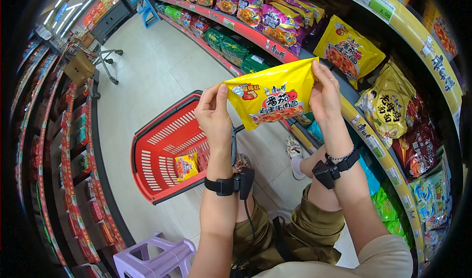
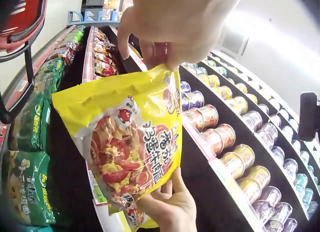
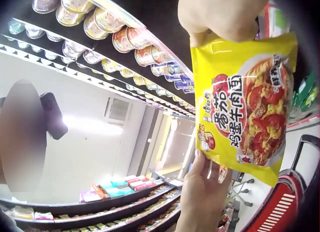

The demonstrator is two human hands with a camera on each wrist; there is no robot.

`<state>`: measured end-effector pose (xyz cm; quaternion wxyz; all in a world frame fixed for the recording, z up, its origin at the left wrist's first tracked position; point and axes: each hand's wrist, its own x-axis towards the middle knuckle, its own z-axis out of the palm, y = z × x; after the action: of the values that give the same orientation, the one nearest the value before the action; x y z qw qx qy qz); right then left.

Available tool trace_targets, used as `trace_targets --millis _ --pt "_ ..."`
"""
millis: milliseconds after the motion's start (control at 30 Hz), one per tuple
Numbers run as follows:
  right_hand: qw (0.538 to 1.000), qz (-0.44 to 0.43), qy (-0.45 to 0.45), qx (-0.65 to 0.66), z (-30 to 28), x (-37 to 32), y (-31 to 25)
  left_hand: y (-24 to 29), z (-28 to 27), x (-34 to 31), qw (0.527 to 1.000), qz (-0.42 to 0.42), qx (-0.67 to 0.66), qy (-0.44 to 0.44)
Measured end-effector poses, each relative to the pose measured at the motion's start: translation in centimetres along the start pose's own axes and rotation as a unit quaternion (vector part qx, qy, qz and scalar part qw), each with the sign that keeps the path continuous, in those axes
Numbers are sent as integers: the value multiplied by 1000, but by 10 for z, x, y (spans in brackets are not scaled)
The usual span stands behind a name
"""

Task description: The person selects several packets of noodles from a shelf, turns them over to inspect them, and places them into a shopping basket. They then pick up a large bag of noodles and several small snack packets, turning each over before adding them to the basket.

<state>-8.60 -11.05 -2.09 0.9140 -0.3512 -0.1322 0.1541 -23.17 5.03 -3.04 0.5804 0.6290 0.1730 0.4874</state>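
A yellow packet of instant noodles (image 1: 275,98) with a tomato-and-noodle picture is stretched between both hands in the head view. My left hand (image 1: 215,111) pinches one upper corner, thumb on the front. The opposite corner is pinched by my right hand (image 1: 325,93). In the left wrist view the noodle packet (image 2: 125,147) faces the camera, and the right wrist view shows its printed front (image 3: 245,107) too. Below and left of the hands, a red shopping basket (image 1: 162,130) holds a smaller-looking yellow packet (image 1: 186,167).
Another yellow noodle packet (image 1: 348,51) lies on the shelf beyond my right hand, near a pale gold packet (image 1: 388,101). Purple packets (image 1: 282,24) line the same shelf. A lilac stool (image 1: 155,258) stands at lower left, and a cart (image 1: 93,51) is farther down the aisle.
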Motion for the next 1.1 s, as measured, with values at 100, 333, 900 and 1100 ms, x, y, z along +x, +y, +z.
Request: trace_targets --millis 100,333,900,1100 --pt "997 59 24 44 -5 2 3 -5 1 -1 998 -40 -53 0" --pt "959 208 20 189 -11 7 0 9 -3 -1 949 -173 -239 -112" --pt "966 -74 -32 -245 -23 -11 -19 11 48 -5 940 -242 -207 -118" --pt "892 -247 98 -367 -34 -9 -42 -16 110 -7 977 -70 -128 -154"
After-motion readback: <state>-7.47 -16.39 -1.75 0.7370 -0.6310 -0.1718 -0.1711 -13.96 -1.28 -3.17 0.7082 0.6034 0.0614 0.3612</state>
